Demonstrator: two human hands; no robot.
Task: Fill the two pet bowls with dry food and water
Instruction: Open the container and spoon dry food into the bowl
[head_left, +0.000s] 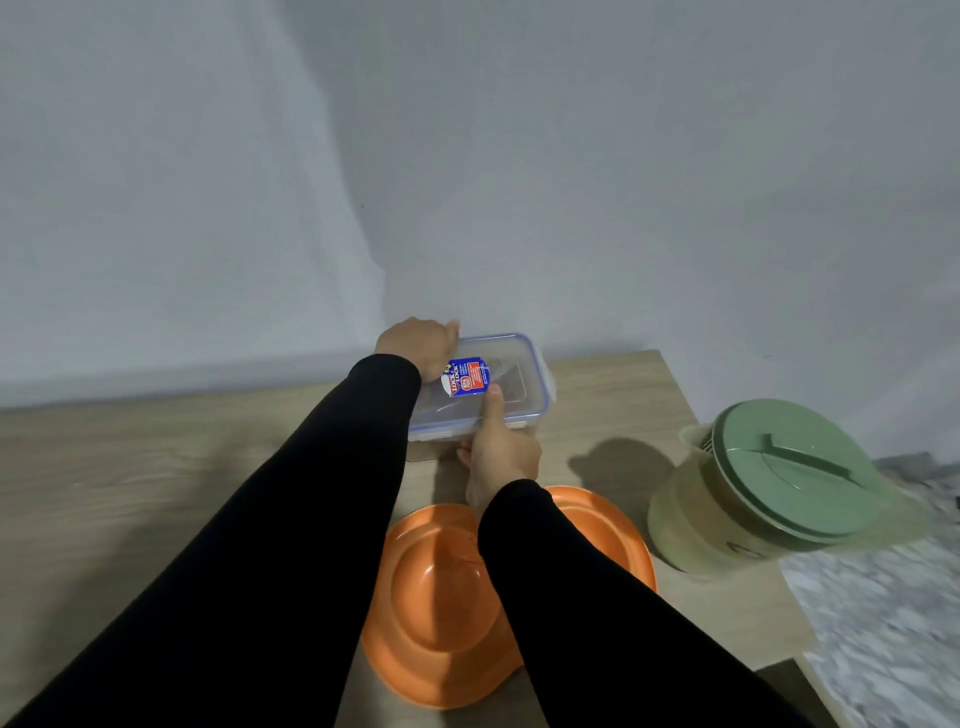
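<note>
A clear plastic food container (514, 384) with a blue-edged clip lid and a blue-and-red label stands on the wooden table near the wall. My left hand (421, 345) grips its far left corner. My right hand (501, 449) holds its near side, thumb pressed on the lid. In front of it lies an orange double pet bowl (431, 587); its left basin looks empty and my right sleeve hides most of the right basin. A water jug (769, 483) with a green lid stands to the right.
The wooden table (156, 467) runs along a pale wall. Its right edge is just past the jug, where a mottled grey floor (893, 613) shows below. Both black sleeves cross the middle of the view.
</note>
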